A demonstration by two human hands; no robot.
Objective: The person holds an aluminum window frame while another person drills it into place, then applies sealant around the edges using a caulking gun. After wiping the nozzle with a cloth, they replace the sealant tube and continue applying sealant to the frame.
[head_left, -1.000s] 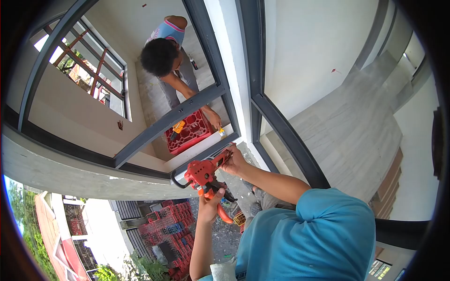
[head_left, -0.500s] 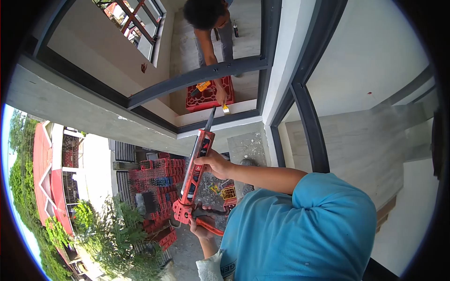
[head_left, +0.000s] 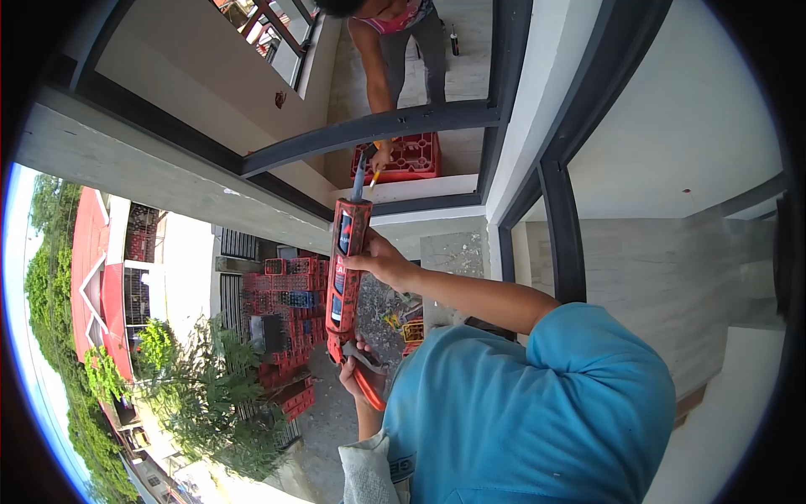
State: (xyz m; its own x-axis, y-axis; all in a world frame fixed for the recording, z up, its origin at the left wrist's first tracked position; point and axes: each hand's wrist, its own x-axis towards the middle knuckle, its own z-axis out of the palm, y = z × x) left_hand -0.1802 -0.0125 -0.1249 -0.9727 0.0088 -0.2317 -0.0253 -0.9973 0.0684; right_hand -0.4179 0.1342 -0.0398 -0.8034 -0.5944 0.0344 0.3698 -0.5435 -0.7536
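A red caulking gun (head_left: pixel 346 277) with a cartridge in it points up toward the window frame. My right hand (head_left: pixel 382 259) is wrapped around the barrel, thumb on the near side. Lower down, my left hand (head_left: pixel 357 378) is closed on the gun's handle and trigger. The pale nozzle (head_left: pixel 358 181) overlaps the window sill (head_left: pixel 420 190) in view; whether it touches cannot be told. Beyond the frame, a co-worker's hand (head_left: pixel 382 155) holds a small yellow-handled tool (head_left: pixel 374 178) low over the sill, close to the nozzle.
A dark window frame (head_left: pixel 369 134) crosses between me and the co-worker. A red crate (head_left: pixel 411 155) stands inside, and a dark bottle or tube (head_left: pixel 454 40) is on the floor behind. Stacked red crates (head_left: pixel 290 311) and a leafy plant (head_left: pixel 214 386) are below left.
The caulking gun has swung more upright, its nozzle shifting left and up. The co-worker's hand and tool have moved left in view, and the whole scene has shifted slightly right.
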